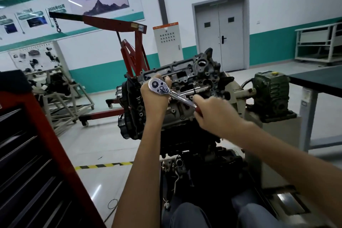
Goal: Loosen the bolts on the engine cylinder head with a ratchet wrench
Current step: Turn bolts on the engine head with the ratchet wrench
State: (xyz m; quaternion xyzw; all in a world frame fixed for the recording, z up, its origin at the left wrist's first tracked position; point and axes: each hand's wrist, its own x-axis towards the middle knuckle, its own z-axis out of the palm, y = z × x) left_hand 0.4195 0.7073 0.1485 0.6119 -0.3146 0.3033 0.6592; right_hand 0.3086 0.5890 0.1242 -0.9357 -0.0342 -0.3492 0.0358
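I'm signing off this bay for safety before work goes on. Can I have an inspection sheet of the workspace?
Surface: tiled floor with a yellow-black tape strip.
Job's things: cylinder head facing the person; ratchet wrench held over it, chrome with a red handle.
Clutter: chrome bar lying on the cylinder head.
Grippers: left hand cups the wrench's head; right hand grips its handle.
Cables: thin wire looped on the floor.
Surroundings: red hoist, red tool cabinet, green gearbox, dark table, grey double door.
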